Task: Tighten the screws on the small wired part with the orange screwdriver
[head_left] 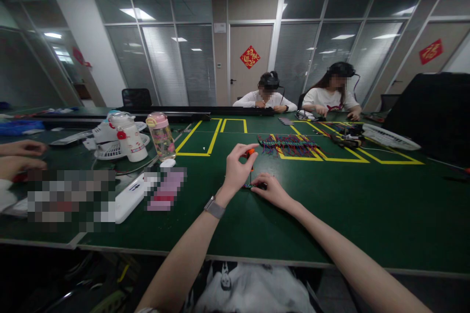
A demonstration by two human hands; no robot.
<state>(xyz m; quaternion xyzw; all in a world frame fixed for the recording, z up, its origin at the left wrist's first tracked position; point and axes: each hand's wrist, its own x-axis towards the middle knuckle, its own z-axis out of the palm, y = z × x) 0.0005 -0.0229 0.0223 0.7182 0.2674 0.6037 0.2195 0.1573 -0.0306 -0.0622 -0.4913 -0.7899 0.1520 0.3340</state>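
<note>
My left hand (237, 168), with a watch on its wrist, is closed around the orange and black handle of a small screwdriver (251, 151). The screwdriver stands upright, its thin shaft pointing down at a small green circuit board (248, 186) on the table. My right hand (270, 190) has its fingers curled at the board's right side, pinching its edge against the tabletop. Fingers partly cover the board, so its details and the exact spot under the tip are hard to make out.
Beyond my hands, a row of wired circuit boards (290, 145) lies on the green table (348, 205). To the left stand a pink-lided bottle (160, 137), a white jug (130, 139) and a white power bank (130, 200). Another person's hands (25, 156) rest at far left; two people sit opposite.
</note>
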